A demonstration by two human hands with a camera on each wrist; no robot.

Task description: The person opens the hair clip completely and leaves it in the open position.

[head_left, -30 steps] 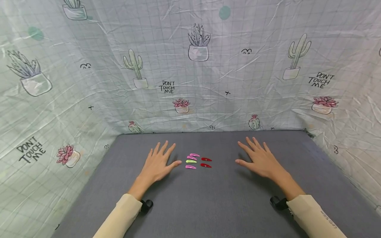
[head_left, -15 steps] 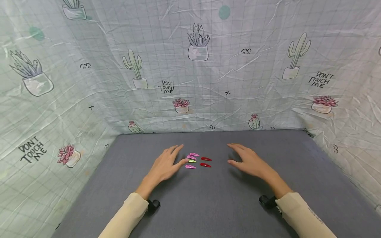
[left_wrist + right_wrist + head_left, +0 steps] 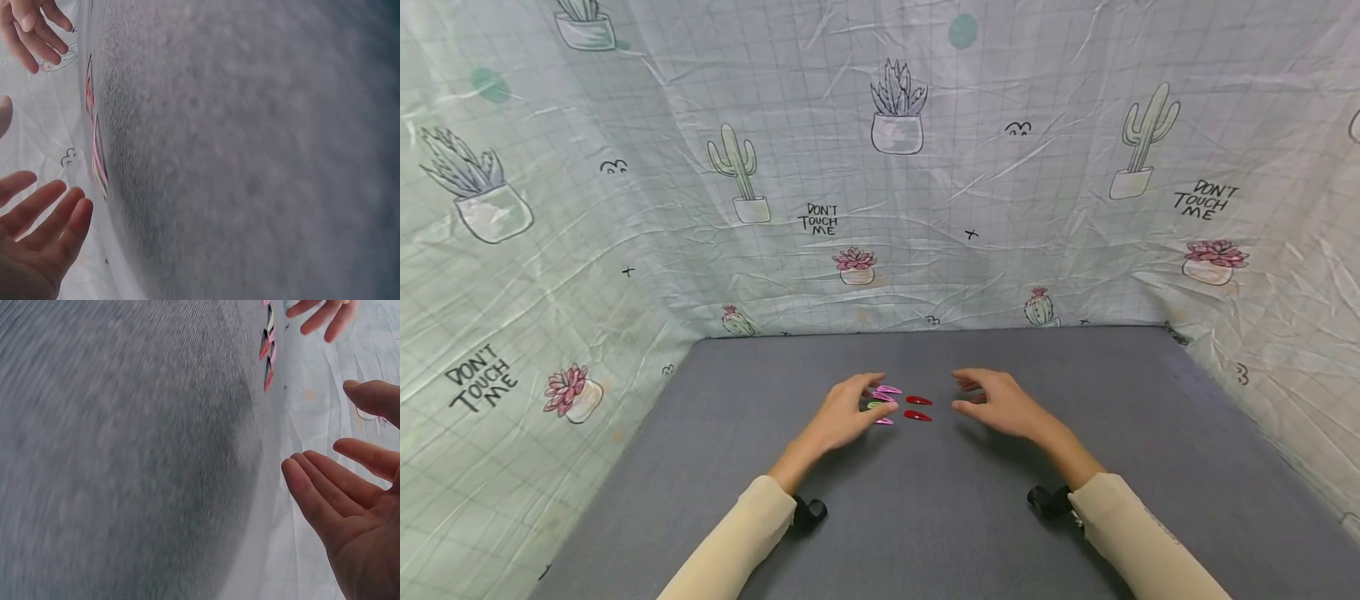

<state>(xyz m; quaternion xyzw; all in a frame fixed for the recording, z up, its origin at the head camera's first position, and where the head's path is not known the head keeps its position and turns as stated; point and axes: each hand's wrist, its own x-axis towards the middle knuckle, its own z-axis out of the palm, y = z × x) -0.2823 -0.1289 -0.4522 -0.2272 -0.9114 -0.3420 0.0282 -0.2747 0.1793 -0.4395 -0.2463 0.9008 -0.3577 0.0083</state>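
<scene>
**Left hand [image 3: 842, 412] and right hand [image 3: 1003, 407] flank 6 hair clips [image 3: 917, 415]**

A person's bare hands hang above a dark gray tabletop [image 3: 925, 517], facing each other across a small cluster of clips. The left hand, relaxed with its thumb apart from softly bent fingers, holds nothing; in the head view it partly covers the left side of the group. There, 2 pink clips [image 3: 889, 389] lie close together at the back, with 1 yellow-green clip [image 3: 876, 405] in front of them and 1 more pink clip [image 3: 885, 422] nearest the person, both partly hidden by the thumb. Just to the right lie 2 red clips [image 3: 918, 400], 1 behind the other and apart. The right hand, its fingers loosely extended and thumb spread, also holds nothing, near the red pair but clear of it. Light sleeves [image 3: 1138, 525] and black wrist bands [image 3: 809, 515] show at the forearms. Behind, a wrinkled pale sheet [image 3: 790, 100] carries potted cacti and the words "Don't touch me."
</scene>
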